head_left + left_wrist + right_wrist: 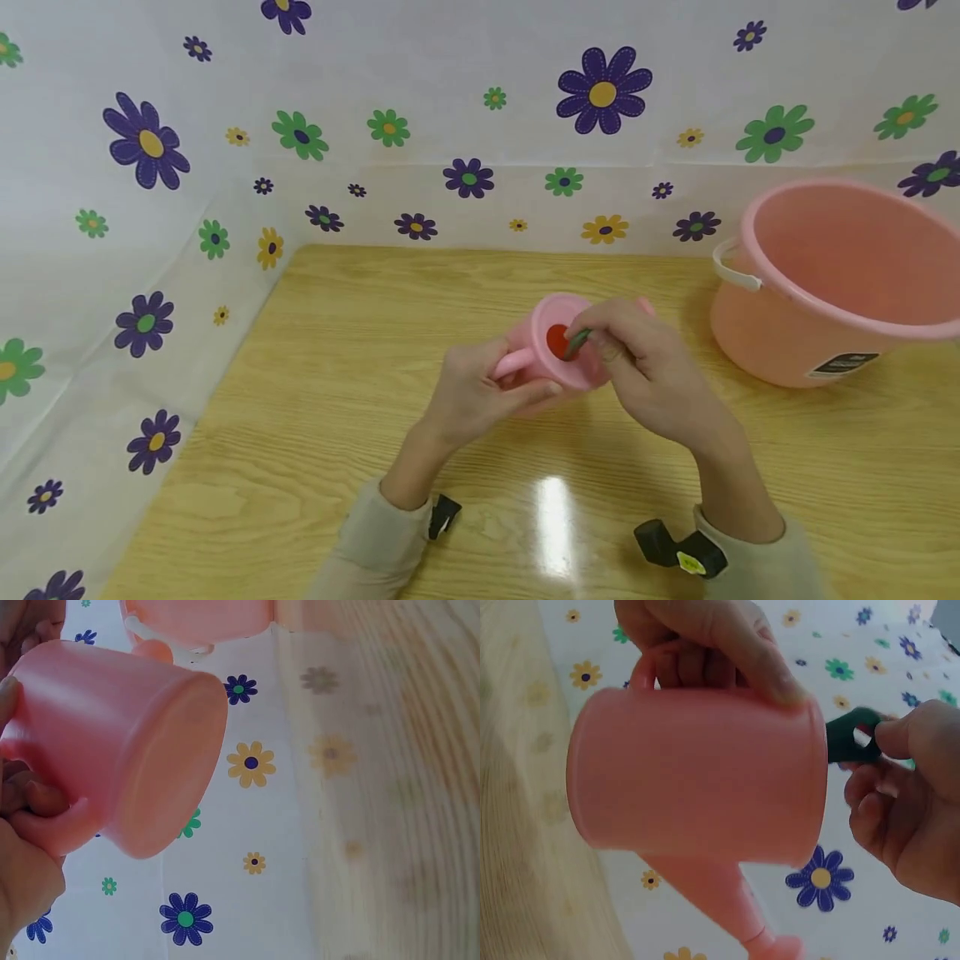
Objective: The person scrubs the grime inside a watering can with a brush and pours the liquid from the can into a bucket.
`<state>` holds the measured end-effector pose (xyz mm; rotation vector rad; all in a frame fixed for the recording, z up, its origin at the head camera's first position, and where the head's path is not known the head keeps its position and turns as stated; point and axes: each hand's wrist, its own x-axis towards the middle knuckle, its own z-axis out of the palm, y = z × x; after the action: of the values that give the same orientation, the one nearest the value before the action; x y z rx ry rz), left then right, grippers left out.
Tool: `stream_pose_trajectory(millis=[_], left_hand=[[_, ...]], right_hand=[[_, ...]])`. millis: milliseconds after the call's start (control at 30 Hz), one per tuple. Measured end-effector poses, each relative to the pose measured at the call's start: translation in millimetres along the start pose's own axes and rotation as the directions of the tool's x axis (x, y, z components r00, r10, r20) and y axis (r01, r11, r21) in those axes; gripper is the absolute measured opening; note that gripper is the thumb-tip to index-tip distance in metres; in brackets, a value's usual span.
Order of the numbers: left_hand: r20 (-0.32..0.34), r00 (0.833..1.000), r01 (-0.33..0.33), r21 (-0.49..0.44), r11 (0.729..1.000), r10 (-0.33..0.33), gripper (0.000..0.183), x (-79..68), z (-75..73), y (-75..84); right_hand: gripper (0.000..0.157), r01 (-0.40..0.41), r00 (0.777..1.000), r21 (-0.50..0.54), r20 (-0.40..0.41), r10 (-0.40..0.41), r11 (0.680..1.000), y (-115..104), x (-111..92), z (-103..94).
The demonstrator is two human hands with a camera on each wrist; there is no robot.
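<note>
A pink watering can (562,307) is held tilted above the wooden table, its opening facing the head camera. My left hand (472,387) grips it by the loop handle (514,363), fingers curled through the loop and thumb against the body. In the right wrist view the can's spout (705,892) points down and away. My right hand (660,371) pinches a dark green handle (847,736) with a hole in its end, which reaches into the can's mouth. Something red (556,340) shows inside beside it; the part within the can is hidden.
A large pink bucket (757,333) with a white handle (735,271) stands at the right on the wooden table (337,400). Behind and to the left hangs a white flower-patterned sheet (435,67). Black cameras (678,550) sit at both wrists.
</note>
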<state>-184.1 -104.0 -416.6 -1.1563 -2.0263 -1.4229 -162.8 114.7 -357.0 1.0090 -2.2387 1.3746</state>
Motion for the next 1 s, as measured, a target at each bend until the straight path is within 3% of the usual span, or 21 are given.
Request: stream_pose_trajectory(millis=[67,167,333,467,733,867,1000], left_hand=[[-0.018,1.0,-0.019,0.016,1.0,0.019,0.035,0.4,1.9,0.0],[-0.049,0.998,-0.027,0.027,0.999,0.028,0.04,1.4,5.1,0.8],[-0.102,0.993,-0.053,0.049,0.997,0.058,0.036,1.9,10.0,1.0],[-0.127,0.989,-0.068,0.08,0.994,0.078,0.036,0.8,10.6,0.0],[-0.17,0.98,-0.08,0.139,0.987,0.103,0.039,1.3,10.1,-3.1],[-0.227,0.971,-0.039,0.145,0.989,0.071,0.037,0.4,15.3,-3.6],[-0.276,0.961,0.026,0.102,0.994,0.003,0.036,0.3,27.5,-1.7]], right_hand=[[0.021,0.012,1.0,-0.136,-0.009,-0.014,0.991,-3,0,4.4],[0.013,0.029,0.998,-0.305,-0.046,-0.045,0.952,-7,-1,7.6],[0.022,0.02,0.992,-0.44,-0.103,-0.072,0.898,-11,-3,10.5],[0.015,0.002,0.985,-0.459,-0.154,-0.082,0.888,-13,-1,16.7],[0.026,-0.036,0.952,-0.475,-0.285,-0.114,0.879,-20,5,35.7],[0.017,-0.091,0.942,-0.458,-0.327,-0.073,0.884,-21,8,39.4],[0.025,-0.166,0.966,-0.471,-0.254,0.047,0.866,-22,14,28.9]])
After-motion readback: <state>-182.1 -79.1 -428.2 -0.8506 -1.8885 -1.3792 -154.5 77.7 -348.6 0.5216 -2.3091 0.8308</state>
